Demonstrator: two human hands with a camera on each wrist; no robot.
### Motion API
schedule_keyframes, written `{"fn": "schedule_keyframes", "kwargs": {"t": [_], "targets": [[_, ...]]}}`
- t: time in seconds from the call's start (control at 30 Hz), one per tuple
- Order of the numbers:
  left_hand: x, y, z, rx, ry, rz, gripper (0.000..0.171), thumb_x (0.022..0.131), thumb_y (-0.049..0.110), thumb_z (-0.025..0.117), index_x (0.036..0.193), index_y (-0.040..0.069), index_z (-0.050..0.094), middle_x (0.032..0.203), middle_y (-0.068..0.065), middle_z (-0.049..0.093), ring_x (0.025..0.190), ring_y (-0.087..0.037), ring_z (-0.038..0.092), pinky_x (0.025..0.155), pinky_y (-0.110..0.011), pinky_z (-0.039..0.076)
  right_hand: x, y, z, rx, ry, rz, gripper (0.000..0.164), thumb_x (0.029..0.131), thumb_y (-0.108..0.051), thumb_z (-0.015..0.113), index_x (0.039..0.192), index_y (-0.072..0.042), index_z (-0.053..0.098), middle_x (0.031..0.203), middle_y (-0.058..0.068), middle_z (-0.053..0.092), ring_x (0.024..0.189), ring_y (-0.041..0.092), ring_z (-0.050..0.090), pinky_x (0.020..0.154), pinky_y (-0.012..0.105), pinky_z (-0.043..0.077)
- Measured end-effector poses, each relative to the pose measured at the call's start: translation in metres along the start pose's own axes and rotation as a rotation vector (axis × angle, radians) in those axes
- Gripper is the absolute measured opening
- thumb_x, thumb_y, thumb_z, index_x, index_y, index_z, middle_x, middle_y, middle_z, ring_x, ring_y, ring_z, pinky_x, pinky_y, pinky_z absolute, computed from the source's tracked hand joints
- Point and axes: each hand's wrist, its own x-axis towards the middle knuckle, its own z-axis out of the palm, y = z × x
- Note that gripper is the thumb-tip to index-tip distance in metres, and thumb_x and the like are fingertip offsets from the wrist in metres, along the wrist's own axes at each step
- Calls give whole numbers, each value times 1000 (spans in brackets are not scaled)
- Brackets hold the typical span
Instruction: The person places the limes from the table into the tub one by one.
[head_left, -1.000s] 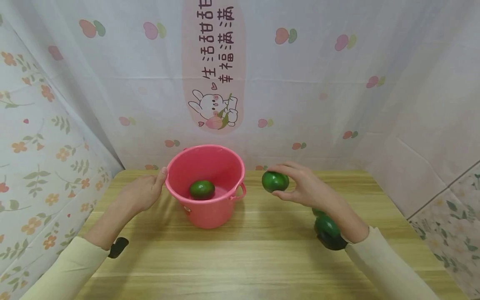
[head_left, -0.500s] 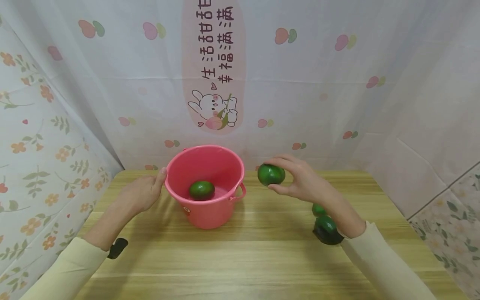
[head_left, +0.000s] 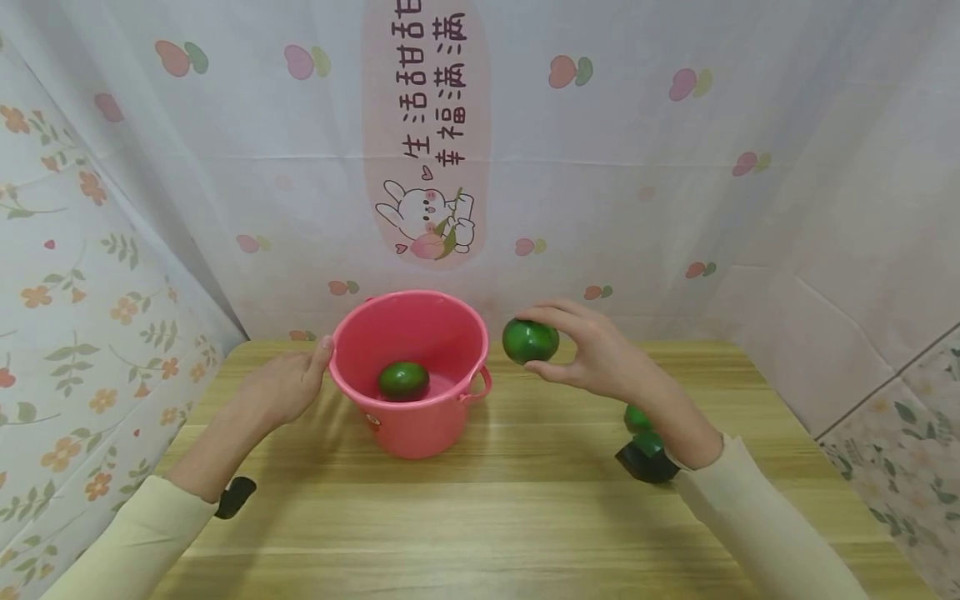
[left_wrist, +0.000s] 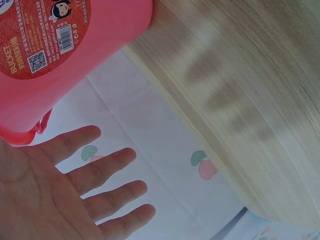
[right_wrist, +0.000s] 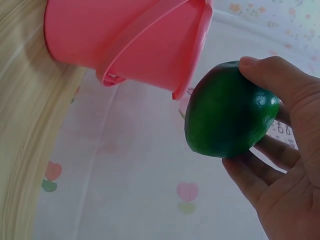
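Sleeves [head_left: 127,537]: two, cream cloth, at 8 and 4 o'clock from the bucket [head_left: 422,429], 12 being the far side
Black pieces [head_left: 237,497]: two, one beside each wrist
Table [head_left: 450,525]: smooth, pale wood grain in yellow-brown bands
Near fruit [head_left: 649,443]: green, on the table between 3 and 4 o'clock, partly covered by a black piece
Rear fruit [head_left: 637,418]: green, rounded, just beyond the near fruit, partly hidden
Left hand [head_left: 288,385]: at 9 o'clock, thumb touching the bucket rim; grip slack, four fingers straight and spread
Bucket: pink plastic, smooth, tapering to the base, round-mouthed, upright on the table; handle [head_left: 481,385] at 3 o'clock; red label [left_wrist: 42,45] with barcode
Inner fruit [head_left: 404,381]: glossy green oval, lying inside the bucket towards 6 o'clock
Right hand [head_left: 603,354]: at 3 o'clock, apart from the bucket, grasping the held fruit between thumb and fingers
Held fruit [head_left: 530,342]: plump, glossy, dark green, raised above the table just outside the bucket
Side cloth [head_left: 90,333]: white, orange flower sprigs, at 10 o'clock
Back cloth [head_left: 600,183]: white, lightly creased, hanging at 12 o'clock, printed with a rabbit and dark lettering
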Motion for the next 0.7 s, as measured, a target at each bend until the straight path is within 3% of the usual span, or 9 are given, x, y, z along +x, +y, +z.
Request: {"fn": "schedule_keyframes", "kwargs": {"t": [0.7], "targets": [[-1, 0, 0, -2, -1, -2, 88, 107, 56, 3, 137, -5, 59, 132, -31, 58, 118, -51, 56, 93, -67, 45, 19, -9, 5, 3, 29, -41, 64, 78, -16, 91, 135, -10, 63, 130, 2, 61, 116, 17, 58, 91, 35, 54]]}}
